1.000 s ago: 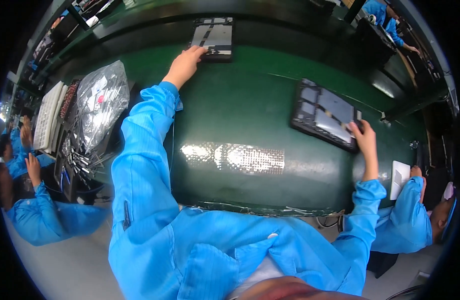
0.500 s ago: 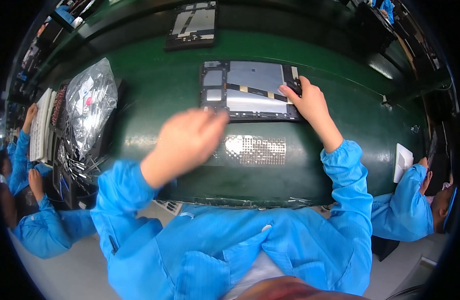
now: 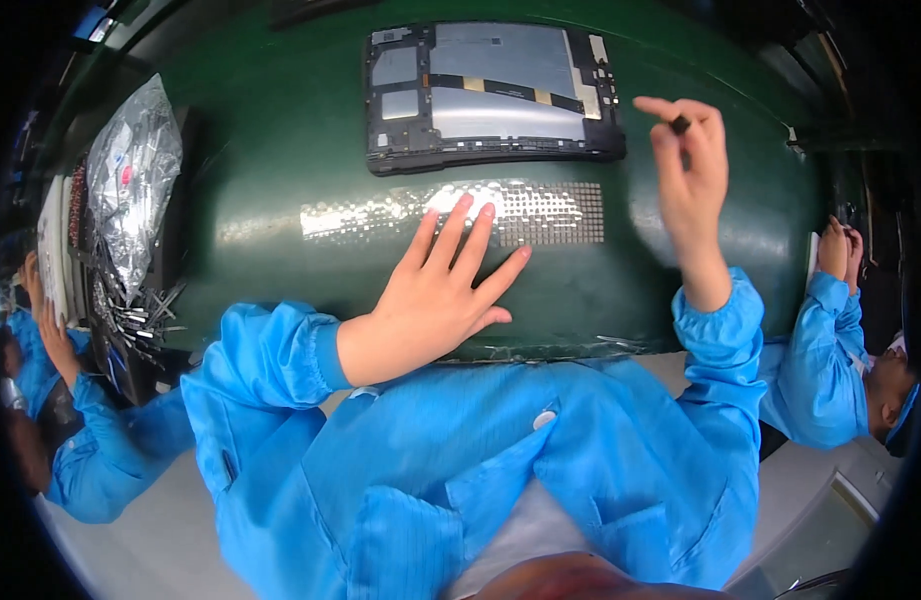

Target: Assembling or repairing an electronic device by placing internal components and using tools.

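Note:
My left hand (image 3: 435,285) is open, fingers spread, with its fingertips on a clear sheet (image 3: 355,218) lying flat on the table. Small dark grey square pads (image 3: 570,212) fill the right part of this sheet. Beyond it lies an opened tablet (image 3: 500,95), its silver plate, black frame and slanting black ribbon cable facing up. To the right of the tablet, apart from it, my right hand (image 3: 695,170) is raised with the index finger extended. A small black object (image 3: 679,125) is held in its curled fingers; its kind is hard to make out.
At the left, a clear plastic bag (image 3: 130,190) lies over a dark tray, with a heap of thin metallic strips (image 3: 140,320) beside it. Co-workers in blue sleeves sit on both sides, a sleeve (image 3: 820,370) close at the right. A dark object lies at the far edge.
My left hand has come down from the tablet's near corner and spread on the sheet. My right hand has let go of the tablet and moved right. The whole view has shifted too.

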The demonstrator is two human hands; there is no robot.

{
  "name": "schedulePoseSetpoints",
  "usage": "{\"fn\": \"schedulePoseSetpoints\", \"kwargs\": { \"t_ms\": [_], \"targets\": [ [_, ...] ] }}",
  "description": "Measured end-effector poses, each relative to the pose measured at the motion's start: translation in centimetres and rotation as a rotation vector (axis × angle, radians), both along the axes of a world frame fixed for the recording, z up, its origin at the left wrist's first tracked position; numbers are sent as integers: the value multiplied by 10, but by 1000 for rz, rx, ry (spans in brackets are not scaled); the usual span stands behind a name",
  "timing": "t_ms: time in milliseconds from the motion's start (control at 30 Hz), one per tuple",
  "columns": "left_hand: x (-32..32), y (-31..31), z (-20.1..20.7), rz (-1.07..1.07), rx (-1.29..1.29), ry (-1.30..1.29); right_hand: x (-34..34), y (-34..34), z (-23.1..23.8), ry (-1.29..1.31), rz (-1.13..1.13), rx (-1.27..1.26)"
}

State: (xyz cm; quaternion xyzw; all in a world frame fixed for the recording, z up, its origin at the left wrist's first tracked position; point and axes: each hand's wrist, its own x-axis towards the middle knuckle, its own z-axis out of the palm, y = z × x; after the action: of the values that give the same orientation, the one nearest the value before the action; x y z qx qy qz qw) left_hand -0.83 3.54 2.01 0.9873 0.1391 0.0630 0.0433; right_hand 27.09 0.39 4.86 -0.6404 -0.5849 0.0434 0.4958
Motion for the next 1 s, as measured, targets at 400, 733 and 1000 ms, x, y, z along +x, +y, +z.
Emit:
{"fn": "schedulePoseSetpoints", "kwargs": {
  "t_ms": [400,733,1000],
  "targets": [
    [20,-10,-8,173,23,-35,-51,-5,-31,697,428,-460],
    [19,-9,-17,196,-26,-50,-47,-4,-38,719,396,-475],
    [18,-10,-17,199,-25,-52,-48,-7,-38,487,400,-464]
  ]
}}
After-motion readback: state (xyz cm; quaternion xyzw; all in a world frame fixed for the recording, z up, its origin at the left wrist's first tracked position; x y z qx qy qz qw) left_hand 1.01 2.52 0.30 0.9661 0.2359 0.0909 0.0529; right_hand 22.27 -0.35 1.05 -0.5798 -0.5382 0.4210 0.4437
